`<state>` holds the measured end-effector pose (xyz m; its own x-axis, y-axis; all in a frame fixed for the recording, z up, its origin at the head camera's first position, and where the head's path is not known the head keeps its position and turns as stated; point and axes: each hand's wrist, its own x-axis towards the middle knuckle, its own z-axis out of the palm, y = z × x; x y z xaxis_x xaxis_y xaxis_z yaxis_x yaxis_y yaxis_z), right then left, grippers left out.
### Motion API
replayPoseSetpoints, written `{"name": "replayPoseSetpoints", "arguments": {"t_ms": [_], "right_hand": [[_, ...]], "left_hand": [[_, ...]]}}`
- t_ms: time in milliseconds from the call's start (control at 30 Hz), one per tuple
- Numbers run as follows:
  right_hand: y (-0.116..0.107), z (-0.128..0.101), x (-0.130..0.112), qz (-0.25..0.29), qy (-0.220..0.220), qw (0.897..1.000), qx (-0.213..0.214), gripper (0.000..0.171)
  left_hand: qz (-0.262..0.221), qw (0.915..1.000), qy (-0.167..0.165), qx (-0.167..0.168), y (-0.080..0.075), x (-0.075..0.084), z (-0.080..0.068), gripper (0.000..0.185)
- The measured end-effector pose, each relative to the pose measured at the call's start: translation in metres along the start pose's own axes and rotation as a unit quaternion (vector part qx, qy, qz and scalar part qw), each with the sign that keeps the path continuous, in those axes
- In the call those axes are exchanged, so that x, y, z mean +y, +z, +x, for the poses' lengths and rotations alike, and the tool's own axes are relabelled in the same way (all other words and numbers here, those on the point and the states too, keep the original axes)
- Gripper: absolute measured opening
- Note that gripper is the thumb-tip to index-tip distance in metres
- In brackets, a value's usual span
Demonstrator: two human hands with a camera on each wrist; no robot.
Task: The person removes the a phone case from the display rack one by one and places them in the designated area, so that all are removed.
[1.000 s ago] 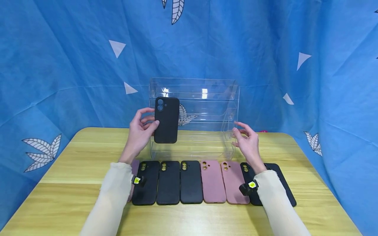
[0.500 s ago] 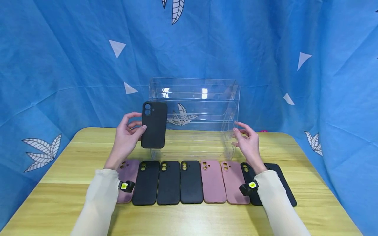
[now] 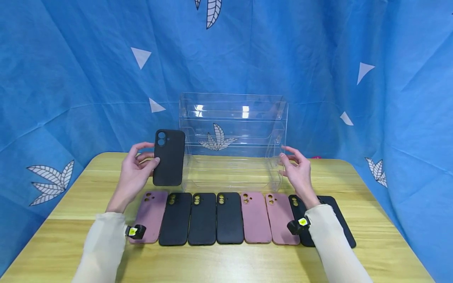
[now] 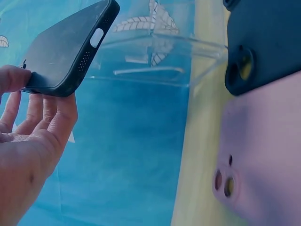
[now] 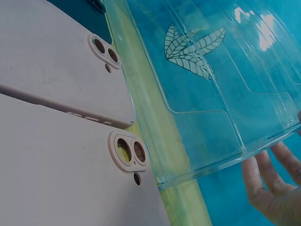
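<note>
Black phone case [image 3: 169,157], upright in my left hand's [image 3: 132,177] grip, left of clear acrylic rack [image 3: 232,141]. Right hand [image 3: 298,173] relaxed at rack's right wall; my right sleeve [image 3: 330,239] hides part of the far-right black cases [image 3: 336,220].

bright, even light; blurred wrist close-ups

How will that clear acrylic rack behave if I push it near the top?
The clear acrylic rack looks tall, thin-walled and empty, so probably light and apt to tip backward or slide on the smooth wooden table. Its rigid walls likely won't flex.
</note>
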<state>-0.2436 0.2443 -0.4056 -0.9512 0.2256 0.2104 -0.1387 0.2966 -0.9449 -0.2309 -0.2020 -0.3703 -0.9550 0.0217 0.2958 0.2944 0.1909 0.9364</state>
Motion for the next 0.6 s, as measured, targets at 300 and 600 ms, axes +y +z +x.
{"name": "replayPoseSetpoints", "arguments": {"t_ms": [300,600], "right_hand": [[0.0,0.0,0.001,-0.003,0.004,1.0,0.002,0.043],[0.0,0.001,0.003,-0.002,-0.001,1.0,0.004,0.043]], "left_hand": [[-0.027,0.9995,-0.017,0.003,-0.017,-0.01,-0.008,0.038],[-0.005,0.9982,-0.05,-0.034,-0.043,-0.026,-0.016,0.042]]}}
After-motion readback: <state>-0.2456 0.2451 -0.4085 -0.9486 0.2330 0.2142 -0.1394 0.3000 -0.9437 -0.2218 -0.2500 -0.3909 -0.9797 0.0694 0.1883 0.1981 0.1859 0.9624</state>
